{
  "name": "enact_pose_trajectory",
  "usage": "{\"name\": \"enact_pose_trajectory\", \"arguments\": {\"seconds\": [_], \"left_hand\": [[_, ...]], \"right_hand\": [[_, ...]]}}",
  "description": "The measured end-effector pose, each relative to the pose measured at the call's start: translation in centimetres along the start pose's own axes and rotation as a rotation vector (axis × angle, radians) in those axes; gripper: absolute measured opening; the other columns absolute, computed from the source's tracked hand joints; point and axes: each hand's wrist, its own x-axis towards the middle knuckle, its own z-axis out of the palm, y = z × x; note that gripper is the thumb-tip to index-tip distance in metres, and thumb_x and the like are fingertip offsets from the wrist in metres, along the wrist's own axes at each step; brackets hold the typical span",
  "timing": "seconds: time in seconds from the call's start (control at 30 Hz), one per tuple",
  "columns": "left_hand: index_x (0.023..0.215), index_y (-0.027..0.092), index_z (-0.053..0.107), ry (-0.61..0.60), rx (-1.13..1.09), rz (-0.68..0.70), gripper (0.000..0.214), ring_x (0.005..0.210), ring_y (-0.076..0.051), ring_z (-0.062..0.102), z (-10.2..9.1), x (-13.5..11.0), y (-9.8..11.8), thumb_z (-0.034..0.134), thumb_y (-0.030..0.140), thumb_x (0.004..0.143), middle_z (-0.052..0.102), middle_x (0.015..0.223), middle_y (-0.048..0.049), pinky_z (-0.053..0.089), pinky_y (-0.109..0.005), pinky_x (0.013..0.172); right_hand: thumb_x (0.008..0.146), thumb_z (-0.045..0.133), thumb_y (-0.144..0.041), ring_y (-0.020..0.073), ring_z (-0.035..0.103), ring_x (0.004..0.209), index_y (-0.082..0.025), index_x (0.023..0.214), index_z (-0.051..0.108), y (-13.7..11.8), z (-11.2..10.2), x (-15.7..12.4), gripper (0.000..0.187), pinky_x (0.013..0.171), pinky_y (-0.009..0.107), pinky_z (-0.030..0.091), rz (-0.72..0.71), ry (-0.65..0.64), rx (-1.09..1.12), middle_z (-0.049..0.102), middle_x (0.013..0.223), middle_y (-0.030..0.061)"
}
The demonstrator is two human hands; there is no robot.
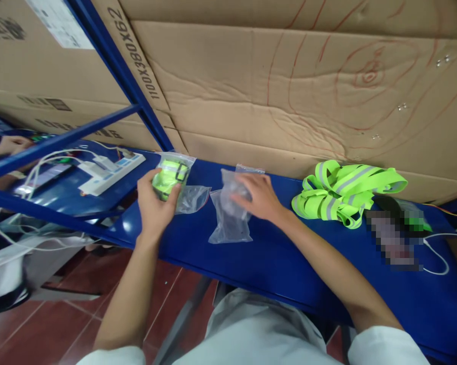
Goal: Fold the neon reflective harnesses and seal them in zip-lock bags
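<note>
My left hand (pixel 154 203) is closed around a clear zip bag (pixel 172 175) that holds a folded neon-yellow reflective strap, held just above the blue shelf (pixel 274 263). My right hand (pixel 257 195) rests with fingers curled on a small stack of empty clear plastic bags (pixel 230 223) lying on the shelf. One more empty bag (pixel 193 197) lies between the two hands. A loose heap of neon-yellow reflective straps (pixel 346 191) with grey bands sits on the shelf to the right of my right hand.
Large cardboard boxes (pixel 289 86) form a wall right behind the shelf. A blue rack post (pixel 118 66) slants across the left. A white power strip (pixel 110 171) with cables lies at the left. Another person's hand (pixel 11 144) shows at far left. A dark object (pixel 397 228) lies right of the straps.
</note>
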Motion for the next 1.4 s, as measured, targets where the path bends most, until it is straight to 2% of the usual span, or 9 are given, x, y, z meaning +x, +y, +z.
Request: {"name": "enact_pose_trajectory", "arguments": {"seconds": [0.17, 0.27, 0.37, 0.5, 0.67, 0.83, 1.03, 1.27, 1.4], "left_hand": [[0.148, 0.02, 0.055, -0.274, -0.168, -0.439, 0.076, 0.109, -0.026, 0.068, -3.8, 2.3, -0.5, 0.076, 0.043, 0.079, 0.069, 0.133, -0.0102, 0.057, -0.044, 0.102], [0.131, 0.019, 0.069, -0.501, -0.14, -0.557, 0.066, 0.112, -0.025, 0.068, -5.1, 2.9, -2.2, 0.086, 0.048, 0.075, 0.074, 0.127, -0.0064, 0.057, -0.037, 0.102], [0.117, 0.015, 0.075, -0.601, -0.134, -0.624, 0.07, 0.105, -0.026, 0.07, -5.3, 2.9, -4.1, 0.098, 0.046, 0.059, 0.078, 0.116, -0.0072, 0.06, -0.032, 0.09], [0.119, 0.015, 0.074, -0.672, -0.219, -0.708, 0.072, 0.092, -0.024, 0.073, -4.9, 2.8, -6.1, 0.099, 0.045, 0.058, 0.081, 0.108, -0.0079, 0.061, -0.027, 0.07], [0.116, 0.016, 0.073, -0.61, -0.365, -0.837, 0.07, 0.081, -0.023, 0.073, -4.3, 2.4, -6.3, 0.096, 0.048, 0.059, 0.081, 0.096, -0.0078, 0.058, -0.027, 0.062], [0.115, 0.016, 0.072, -0.426, -0.543, -0.842, 0.047, 0.084, -0.02, 0.072, -4.6, 3.6, -2.7, 0.077, 0.049, 0.082, 0.08, 0.104, -0.006, 0.06, -0.028, 0.069], [0.129, 0.019, 0.066, -0.23, -0.933, -0.752, 0.038, 0.114, -0.023, 0.068, -4.1, 4.9, 6.0, 0.065, 0.037, 0.095, 0.075, 0.122, -0.0006, 0.058, -0.042, 0.106], [0.112, 0.019, 0.07, -0.314, -1.307, -0.915, 0.022, 0.102, -0.019, 0.074, 3.9, 1.0, 12.6, 0.057, 0.032, 0.1, 0.077, 0.113, -0.0042, 0.063, -0.034, 0.097], [0.116, 0.015, 0.07, -0.299, -1.316, -1.016, 0.025, 0.104, -0.021, 0.075, 7.9, -1.1, 14.7, 0.063, 0.031, 0.098, 0.077, 0.117, -0.0106, 0.063, -0.033, 0.096]], "right_hand": [[0.111, 0.041, -0.038, 0.0291, 0.046, 0.147, -0.017, 0.152, 0.051, -6.2, 0.8, -5.1, 0.047, 0.125, 0.058, 0.027, -0.23, -0.134, -0.089, 0.048, 0.161, 0.0174], [0.102, 0.05, -0.064, 0.0363, 0.037, 0.153, -0.017, 0.157, 0.045, -7.7, 1.5, -7.3, 0.072, 0.125, 0.068, 0.023, -0.273, -0.221, -0.07, 0.041, 0.165, 0.0201], [0.096, 0.063, -0.062, 0.0401, 0.037, 0.154, -0.018, 0.16, 0.042, -7.2, 3.0, -7.8, 0.08, 0.122, 0.072, 0.029, -0.213, -0.297, -0.123, 0.035, 0.168, 0.022], [0.106, 0.051, -0.024, 0.0339, 0.058, 0.138, -0.02, 0.154, 0.052, -5.6, 4.3, -7.4, 0.048, 0.113, 0.058, 0.049, -0.228, -0.29, -0.186, 0.048, 0.161, 0.018], [0.108, 0.036, -0.016, 0.0249, 0.067, 0.128, -0.026, 0.146, 0.061, -4.4, 1.1, -6.1, 0.047, 0.106, 0.042, 0.055, -0.189, -0.139, -0.212, 0.057, 0.155, 0.0098], [0.111, 0.027, -0.019, 0.0245, 0.051, 0.147, -0.029, 0.155, 0.053, -2.0, -2.0, -2.0, 0.052, 0.122, 0.044, 0.041, -0.034, 0.026, -0.204, 0.046, 0.164, 0.0045], [0.106, 0.054, -0.038, 0.0332, 0.024, 0.162, -0.019, 0.164, 0.035, 0.8, 1.2, 0.5, 0.065, 0.13, 0.062, 0.016, -0.01, -0.188, -0.172, 0.018, 0.175, 0.0158], [0.112, 0.019, -0.039, 0.022, 0.032, 0.158, -0.016, 0.151, 0.049, 2.6, -2.0, 0.6, 0.054, 0.128, 0.046, 0.029, 0.243, 0.422, 0.058, 0.04, 0.165, 0.0172], [0.111, 0.023, -0.044, 0.0264, 0.041, 0.152, -0.02, 0.144, 0.058, 4.4, -3.2, 1.5, 0.054, 0.126, 0.051, 0.032, 0.29, 0.36, 0.053, 0.048, 0.16, 0.0144]]}}
